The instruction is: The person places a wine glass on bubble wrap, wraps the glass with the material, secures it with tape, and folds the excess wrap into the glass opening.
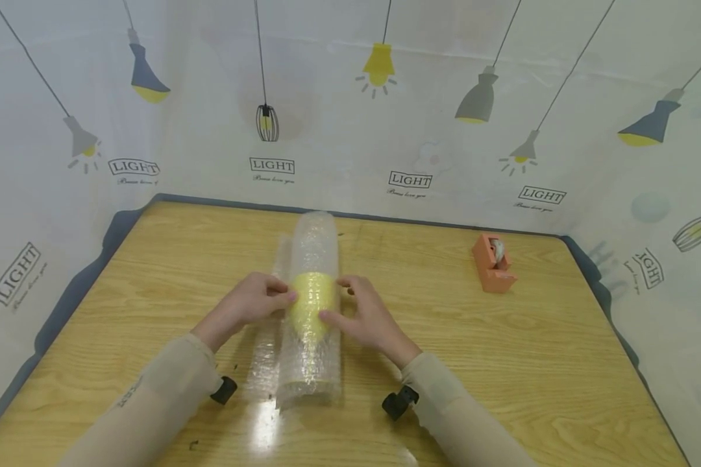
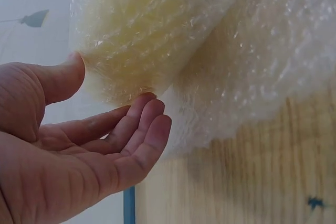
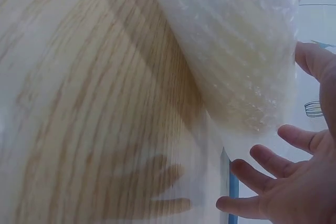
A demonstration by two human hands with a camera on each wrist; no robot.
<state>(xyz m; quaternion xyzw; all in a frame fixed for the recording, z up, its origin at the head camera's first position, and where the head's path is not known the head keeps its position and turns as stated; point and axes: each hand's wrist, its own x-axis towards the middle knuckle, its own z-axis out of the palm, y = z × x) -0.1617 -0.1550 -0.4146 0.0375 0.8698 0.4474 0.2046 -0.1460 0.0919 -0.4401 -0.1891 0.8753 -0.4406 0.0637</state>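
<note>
A long roll of clear bubble wrap (image 1: 315,243) lies on the table, pointing away from me, around a yellow thing (image 1: 313,298) that shows through the layers. A loose flap of the wrap (image 2: 273,61) spreads flat on the left. My left hand (image 1: 251,301) holds the roll's left side, thumb at the wrap and curved fingertips at its lower edge. On the other side, my right hand (image 1: 370,318) rests its thumb against the wrap. Its other fingers (image 3: 257,174) are spread, fairly straight, beside the roll.
An orange tape dispenser (image 1: 493,264) with a roll of tape stands at the back right of the wooden table (image 1: 420,259). A white curtain (image 1: 327,84) printed with lamps hangs behind the table and along both sides. Black wrist cameras (image 1: 400,402) sit under both sleeves.
</note>
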